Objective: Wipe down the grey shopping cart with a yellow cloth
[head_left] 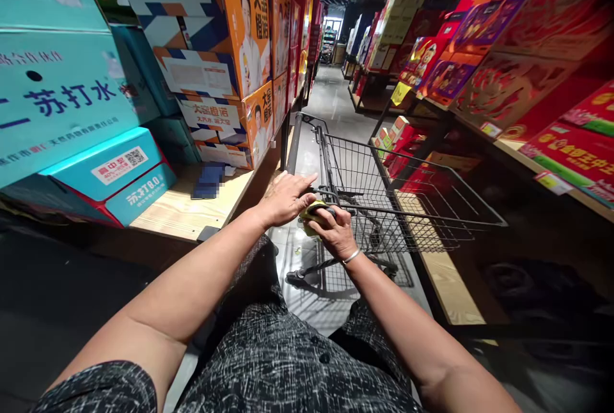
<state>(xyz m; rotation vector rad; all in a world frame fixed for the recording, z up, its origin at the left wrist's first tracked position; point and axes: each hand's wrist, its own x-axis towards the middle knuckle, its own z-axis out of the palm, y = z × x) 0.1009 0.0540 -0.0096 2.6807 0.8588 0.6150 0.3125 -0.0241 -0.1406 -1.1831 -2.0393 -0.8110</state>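
In front of my body, my right hand [339,234] has its fingers closed around a small yellow-green thing [307,226] with a dark rounded part on top; its exact kind is hard to make out. My left hand [285,199] lies just above it, fingers stretched forward and the thumb by the thing's upper edge. Whether the left thumb presses on it, I cannot tell. Right beyond both hands stands a black wire shopping cart [384,170], its handle end close to my fingers.
To the left, a wooden shelf [177,211] bears blue cartons [62,93], orange drink cartons [254,29] and a dark blue flat item [208,181]. Red gift boxes [518,87] line the right shelves, with a yellow tag [400,93]. Between them a grey aisle floor [326,90] runs ahead.
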